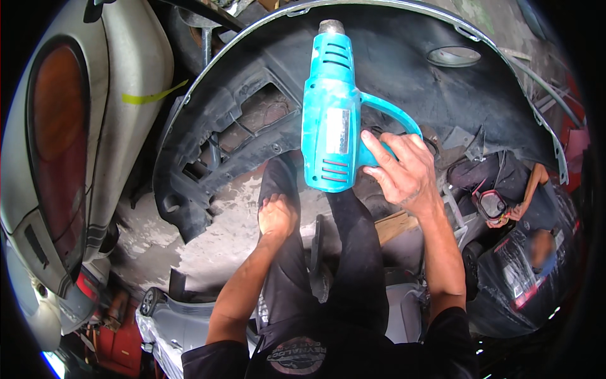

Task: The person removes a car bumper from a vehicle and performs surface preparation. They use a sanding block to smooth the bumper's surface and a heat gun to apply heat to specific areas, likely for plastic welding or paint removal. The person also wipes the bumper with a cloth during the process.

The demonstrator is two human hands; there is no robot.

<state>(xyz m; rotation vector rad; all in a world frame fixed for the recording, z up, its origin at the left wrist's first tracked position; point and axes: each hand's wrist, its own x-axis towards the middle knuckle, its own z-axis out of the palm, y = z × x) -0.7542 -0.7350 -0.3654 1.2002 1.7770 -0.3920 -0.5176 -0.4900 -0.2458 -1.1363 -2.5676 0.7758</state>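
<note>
My right hand (404, 167) is closed around the handle of a turquoise heat gun (328, 114), held up in front of me with its metal nozzle (331, 26) pointing away. Behind the gun lies a large black bumper cover (391, 69), its inner side facing me, with a thin pale rim curving around it. Nearer to me, my left hand (276, 215) rests over my left knee, holding nothing. The gun appears apart from the bumper cover, though how far I cannot tell.
A pale car body with a tail light (60, 126) and a yellow tape strip (151, 95) stands at left. To the right a person (505, 183) sits holding a respirator mask (491, 205). A wooden board (396, 226) lies on the floor by my right forearm.
</note>
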